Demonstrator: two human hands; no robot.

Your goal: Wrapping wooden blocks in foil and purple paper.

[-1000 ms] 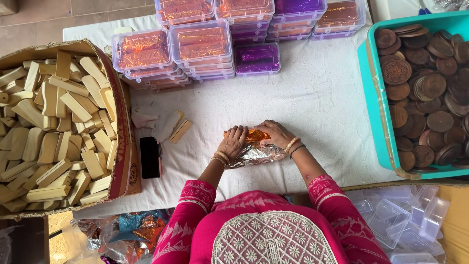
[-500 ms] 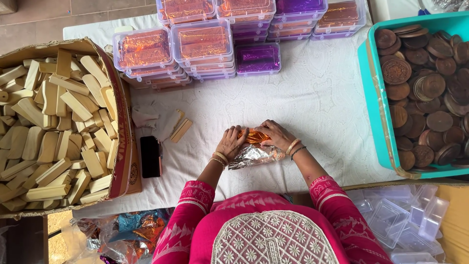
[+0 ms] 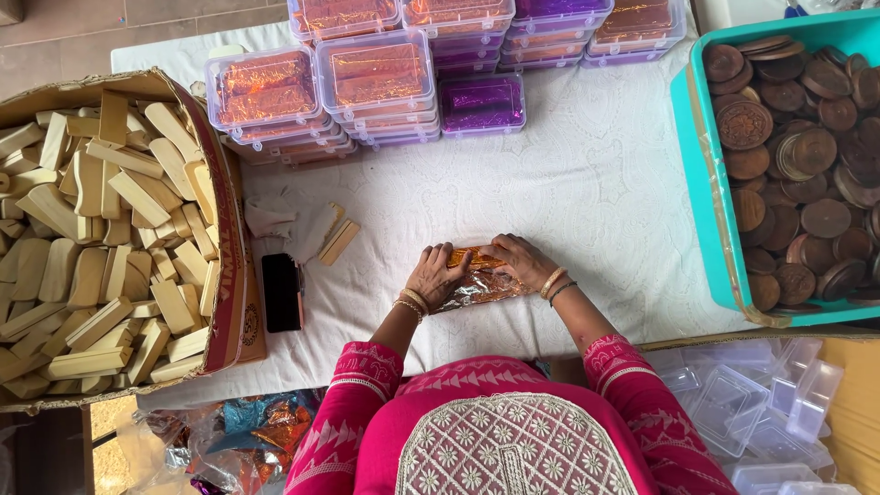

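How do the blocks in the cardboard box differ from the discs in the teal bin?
The wooden blocks are pale tan and elongated; the discs are dark brown and round. The blocks are plain-faced; some discs show carved patterns. The blocks fill the cardboard box, the discs the teal bin. Both lie loosely heaped.

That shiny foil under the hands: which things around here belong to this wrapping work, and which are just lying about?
In use:
- orange foil sheet, pressed by left hand and right hand
- cardboard box of pale wooden blocks
- foil-filled clear boxes
- empty clear boxes

Lying about:
- black phone
- loose wooden block
- teal tub of brown discs, possibly
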